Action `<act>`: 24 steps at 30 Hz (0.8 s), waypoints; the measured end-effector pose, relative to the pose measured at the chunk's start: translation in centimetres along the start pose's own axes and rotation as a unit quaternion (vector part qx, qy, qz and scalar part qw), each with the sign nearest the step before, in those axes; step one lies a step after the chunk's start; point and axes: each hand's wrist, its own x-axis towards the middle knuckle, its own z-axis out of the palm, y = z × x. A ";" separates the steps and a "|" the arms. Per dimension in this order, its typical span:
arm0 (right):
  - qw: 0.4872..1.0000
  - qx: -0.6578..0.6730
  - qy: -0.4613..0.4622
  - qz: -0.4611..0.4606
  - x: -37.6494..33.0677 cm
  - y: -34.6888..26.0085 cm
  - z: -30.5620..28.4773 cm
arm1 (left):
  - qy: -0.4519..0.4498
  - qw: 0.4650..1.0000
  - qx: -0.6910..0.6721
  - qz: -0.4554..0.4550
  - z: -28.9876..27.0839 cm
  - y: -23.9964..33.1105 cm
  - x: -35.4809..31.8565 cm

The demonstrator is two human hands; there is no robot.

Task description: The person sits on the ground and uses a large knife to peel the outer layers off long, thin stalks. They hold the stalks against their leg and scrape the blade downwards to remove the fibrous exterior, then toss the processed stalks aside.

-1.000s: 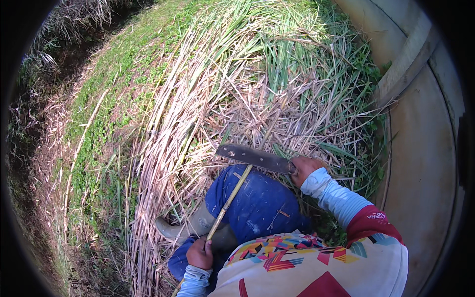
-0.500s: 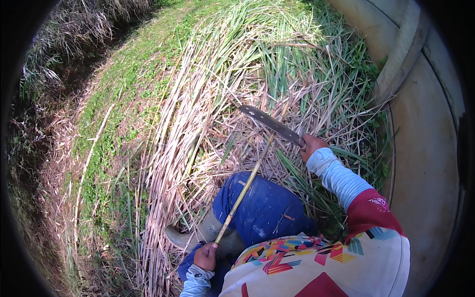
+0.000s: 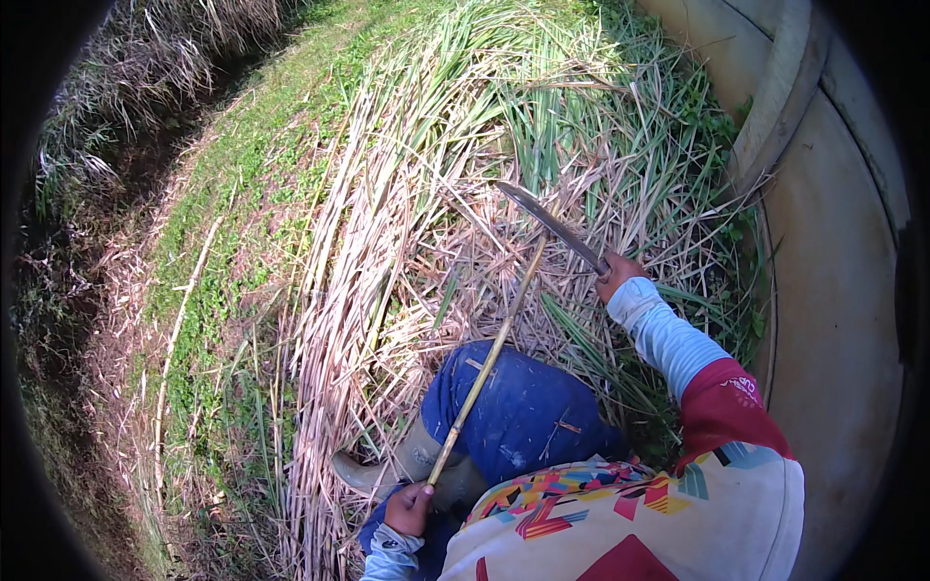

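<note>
My right hand is closed round the grip of a machete, at the middle right. Its dark blade points up and to the left, seen rather edge-on. Low in the view, my left hand grips the lower end of a long yellowish cane stalk. The stalk slants up and to the right across my blue-trousered knee, its upper end just by the blade. Whether blade and stalk touch, I cannot tell.
Dry and green cut stalks and leaves lie in a thick layer before me. A rubber boot rests at its near edge. A curved tan wall with a rib stands on the right. Grass and a dark ditch lie leftward.
The machete has shifted a little up and to the right, and its blade has turned more edge-on. My left hand has moved slightly right with the stalk.
</note>
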 end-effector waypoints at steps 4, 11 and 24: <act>0.999 0.016 -0.045 -0.009 -3.3 -0.8 1.6 | 0.155 0.956 0.199 0.152 1.4 1.7 -2.2; 0.997 0.046 0.010 -0.068 -3.8 0.8 4.2 | 0.308 0.888 0.279 0.195 3.5 -1.9 -6.8; 0.963 0.008 0.021 -0.269 -9.8 -4.9 -1.3 | 0.127 0.975 0.161 0.087 0.6 -1.8 -6.1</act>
